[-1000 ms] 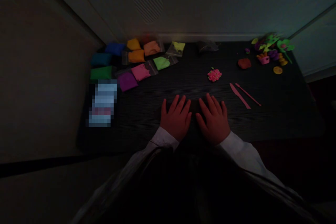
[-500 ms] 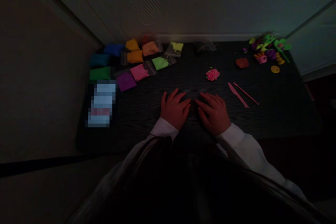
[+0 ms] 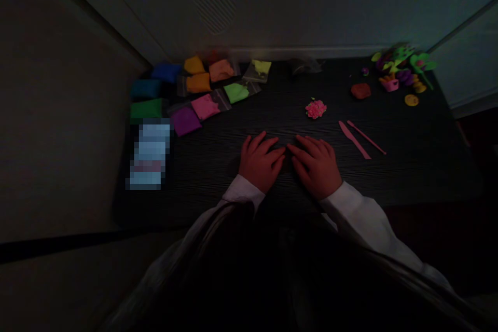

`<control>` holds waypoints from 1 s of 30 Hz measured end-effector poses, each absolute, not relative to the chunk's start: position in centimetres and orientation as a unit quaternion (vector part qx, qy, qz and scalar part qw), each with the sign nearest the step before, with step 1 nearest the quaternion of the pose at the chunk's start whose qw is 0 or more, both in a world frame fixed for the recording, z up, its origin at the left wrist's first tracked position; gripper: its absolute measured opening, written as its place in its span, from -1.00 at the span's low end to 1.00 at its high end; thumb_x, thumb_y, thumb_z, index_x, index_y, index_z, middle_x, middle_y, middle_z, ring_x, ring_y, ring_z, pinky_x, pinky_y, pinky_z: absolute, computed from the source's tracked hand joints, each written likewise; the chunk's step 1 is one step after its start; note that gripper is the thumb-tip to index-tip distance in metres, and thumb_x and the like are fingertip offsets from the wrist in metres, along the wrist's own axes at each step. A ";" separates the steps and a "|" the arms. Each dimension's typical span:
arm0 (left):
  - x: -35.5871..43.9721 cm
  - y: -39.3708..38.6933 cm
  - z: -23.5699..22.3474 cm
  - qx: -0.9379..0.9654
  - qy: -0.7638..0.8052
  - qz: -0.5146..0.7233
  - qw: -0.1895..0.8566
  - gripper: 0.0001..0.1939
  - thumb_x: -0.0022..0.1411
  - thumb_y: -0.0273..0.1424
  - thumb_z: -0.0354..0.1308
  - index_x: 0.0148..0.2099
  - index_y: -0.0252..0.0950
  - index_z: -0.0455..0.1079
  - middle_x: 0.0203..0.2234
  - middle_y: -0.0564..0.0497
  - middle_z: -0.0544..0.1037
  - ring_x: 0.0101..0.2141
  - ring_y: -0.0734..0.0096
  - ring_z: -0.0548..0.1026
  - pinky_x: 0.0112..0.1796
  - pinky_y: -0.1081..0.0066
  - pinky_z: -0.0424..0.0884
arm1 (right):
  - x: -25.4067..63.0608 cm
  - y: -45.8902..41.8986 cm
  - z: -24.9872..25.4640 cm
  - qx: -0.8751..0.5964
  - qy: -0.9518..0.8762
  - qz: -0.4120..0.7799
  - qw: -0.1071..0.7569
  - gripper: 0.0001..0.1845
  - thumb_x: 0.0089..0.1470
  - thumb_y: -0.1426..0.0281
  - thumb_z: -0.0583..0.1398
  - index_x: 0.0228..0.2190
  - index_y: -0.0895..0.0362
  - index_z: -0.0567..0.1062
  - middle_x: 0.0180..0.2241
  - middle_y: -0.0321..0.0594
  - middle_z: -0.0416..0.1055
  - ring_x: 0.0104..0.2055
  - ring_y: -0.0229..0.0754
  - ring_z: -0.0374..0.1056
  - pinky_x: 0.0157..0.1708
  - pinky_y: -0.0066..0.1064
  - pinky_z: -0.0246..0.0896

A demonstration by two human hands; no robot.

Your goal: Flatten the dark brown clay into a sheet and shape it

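Note:
My left hand (image 3: 260, 162) lies palm down on the dark table (image 3: 210, 166), fingers spread and nothing in them. Beside it my right hand (image 3: 316, 166) also rests flat and open, its index fingertip very close to the left one; whether they touch I cannot tell. Beyond the right hand sits a pink flower-like clay piece (image 3: 315, 109) with small green bits. To its right lie a pink plastic clay knife (image 3: 354, 139) and a thin pink stick tool (image 3: 366, 137). A reddish-brown clay lump (image 3: 360, 91) is farther back.
Packets of coloured clay, including purple (image 3: 186, 121), pink (image 3: 205, 107) and green (image 3: 146, 109), crowd the back left. A pixelated bright rectangle (image 3: 150, 155) is at the left edge. Colourful clay figures (image 3: 404, 70) and a yellow disc (image 3: 411, 100) stand back right, before a white panel (image 3: 330, 15).
My left hand has shifted slightly right, narrowing the gap between the index fingertips. The view has moved a little and become dimmer; the objects on the table stay in place.

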State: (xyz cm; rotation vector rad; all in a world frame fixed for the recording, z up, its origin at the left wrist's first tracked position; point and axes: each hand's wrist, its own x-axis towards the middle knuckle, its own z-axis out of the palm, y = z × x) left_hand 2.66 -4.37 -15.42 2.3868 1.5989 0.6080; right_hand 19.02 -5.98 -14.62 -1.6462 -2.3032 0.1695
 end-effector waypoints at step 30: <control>1.5 -5.9 -14.8 0.827 0.519 0.212 0.050 -0.72 0.16 -0.33 -0.03 -0.10 -0.18 0.39 -0.03 0.03 0.40 0.09 0.20 0.18 0.11 0.03 -0.06 | 18.7 -6.7 -14.3 -0.547 -0.829 0.028 0.110 -0.60 0.11 0.24 -0.02 -0.01 -0.02 0.30 0.14 -0.17 0.09 0.14 -0.04 -0.02 0.10 -0.02 -0.27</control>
